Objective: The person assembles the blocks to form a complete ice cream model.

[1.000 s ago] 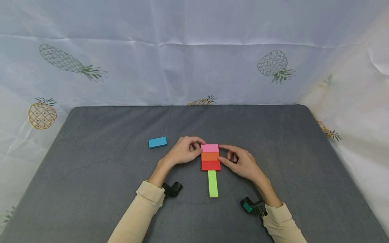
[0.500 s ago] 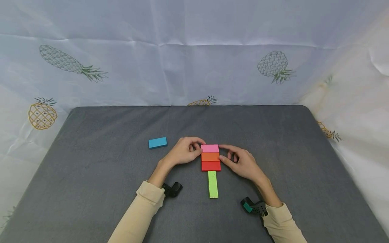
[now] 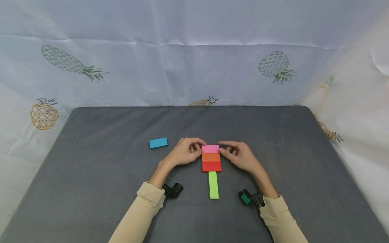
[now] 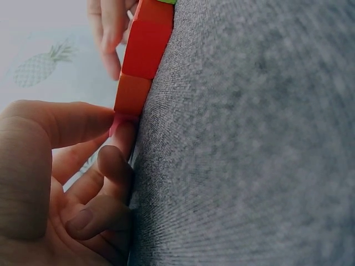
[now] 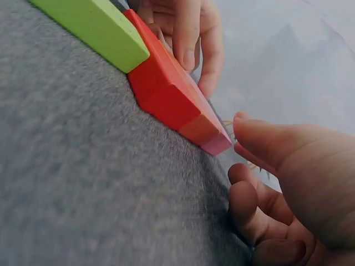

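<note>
Three flat blocks lie side by side at mid-table in the head view: a pink block (image 3: 210, 149) farthest, then an orange block (image 3: 211, 157), then a red block (image 3: 211, 166). A green block (image 3: 213, 185) lies lengthwise against the red one's near side. My left hand (image 3: 186, 151) pinches the pink block's left end, thumb at the end face and index finger at the far corner. At the opposite end my right hand (image 3: 242, 157) brackets the pink block with thumb and index finger. A slight gap shows beside that thumb (image 5: 244, 128) in the right wrist view.
A blue block (image 3: 158, 143) lies apart, left of the left hand. Dark grey cloth (image 3: 100, 175) covers the table. White pineapple-print fabric (image 3: 212, 71) hangs behind it and along the sides. Each wrist carries a black camera mount (image 3: 173, 190).
My right hand has shifted slightly away from me, its thumb moving from beside the orange block to the pink block's right end. The left hand and the blocks look unchanged.
</note>
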Demonstrator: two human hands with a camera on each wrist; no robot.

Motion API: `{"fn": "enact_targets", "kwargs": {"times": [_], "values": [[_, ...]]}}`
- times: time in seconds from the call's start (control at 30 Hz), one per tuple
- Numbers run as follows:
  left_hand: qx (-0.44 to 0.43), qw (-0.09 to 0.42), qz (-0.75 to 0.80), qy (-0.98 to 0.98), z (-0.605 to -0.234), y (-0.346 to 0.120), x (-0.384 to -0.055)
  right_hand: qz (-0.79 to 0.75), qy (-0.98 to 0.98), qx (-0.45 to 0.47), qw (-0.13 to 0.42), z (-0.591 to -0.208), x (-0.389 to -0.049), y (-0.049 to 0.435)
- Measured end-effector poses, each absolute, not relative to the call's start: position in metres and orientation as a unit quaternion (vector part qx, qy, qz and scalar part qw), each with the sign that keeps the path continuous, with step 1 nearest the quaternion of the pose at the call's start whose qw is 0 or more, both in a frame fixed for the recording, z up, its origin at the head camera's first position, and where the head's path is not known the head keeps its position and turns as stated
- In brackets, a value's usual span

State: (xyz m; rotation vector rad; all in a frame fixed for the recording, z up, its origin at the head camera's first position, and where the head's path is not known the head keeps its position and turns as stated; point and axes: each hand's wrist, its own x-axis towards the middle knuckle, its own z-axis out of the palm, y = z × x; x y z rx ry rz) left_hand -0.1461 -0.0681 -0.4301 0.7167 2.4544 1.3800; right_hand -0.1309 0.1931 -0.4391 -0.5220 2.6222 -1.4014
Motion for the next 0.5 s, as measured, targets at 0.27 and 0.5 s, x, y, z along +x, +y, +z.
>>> {"fn": "enact_targets", "kwargs": {"times": [0.27, 0.5], "values": [[0.245, 0.116, 0.474, 0.838, -0.4304, -0.0687, -0.1462, -0.467, 0.865, -0.168, 0.072, -0.4383, -0.1328, 0.1899], [0.242, 0.119, 0.467, 0.842, -0.4296, -0.072, -0.1446, -0.465, 0.867, -0.165, 0.071, -0.4384, -0.1318, 0.1891]]}}
